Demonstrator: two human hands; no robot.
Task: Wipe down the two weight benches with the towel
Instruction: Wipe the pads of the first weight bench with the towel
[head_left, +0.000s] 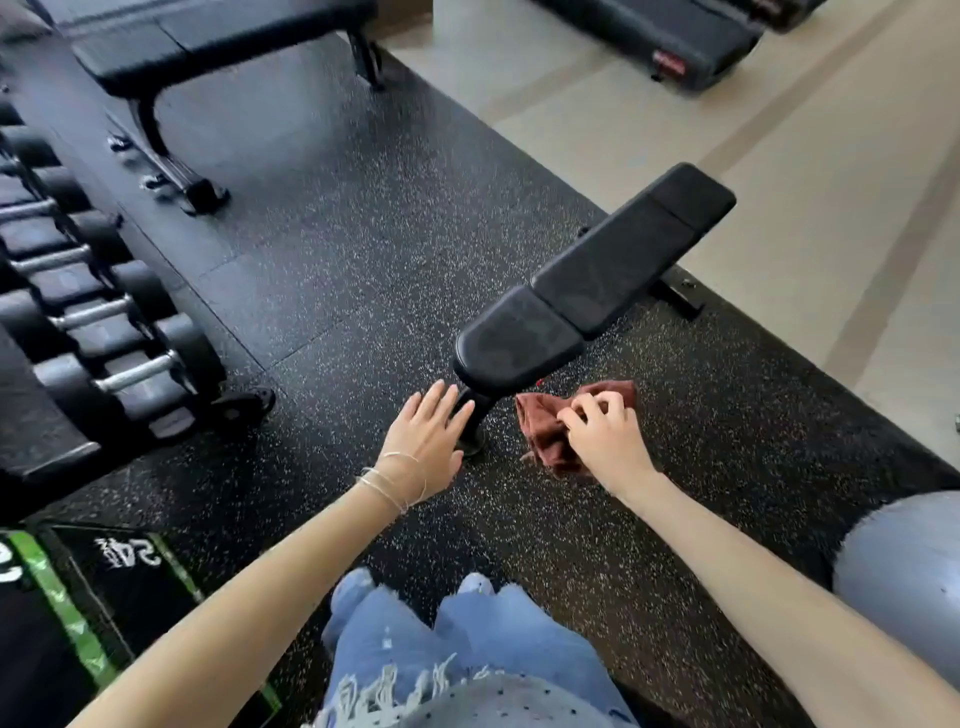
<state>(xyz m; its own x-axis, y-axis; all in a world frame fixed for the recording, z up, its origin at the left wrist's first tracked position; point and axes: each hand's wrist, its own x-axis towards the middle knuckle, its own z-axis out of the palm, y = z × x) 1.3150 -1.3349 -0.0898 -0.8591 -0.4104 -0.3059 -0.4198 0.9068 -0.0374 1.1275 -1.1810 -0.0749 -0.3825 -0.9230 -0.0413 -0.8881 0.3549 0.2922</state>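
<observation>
A black padded weight bench (613, 275) runs from the centre toward the upper right on the speckled rubber floor. A second black bench (208, 41) stands at the upper left. My right hand (605, 441) grips a crumpled brown towel (545, 431) just below the near end of the centre bench, off the pad. My left hand (428, 441) is stretched out with straight fingers in front of the bench's front leg (475, 421); I cannot tell if it touches it.
A rack of dumbbells (88, 312) lines the left side. A black and green mat (78, 613) lies at the lower left. Treadmill bases (675, 47) stand on the beige floor at the upper right. My jeans fill the bottom centre, and a grey rounded object (904, 582) sits at the right.
</observation>
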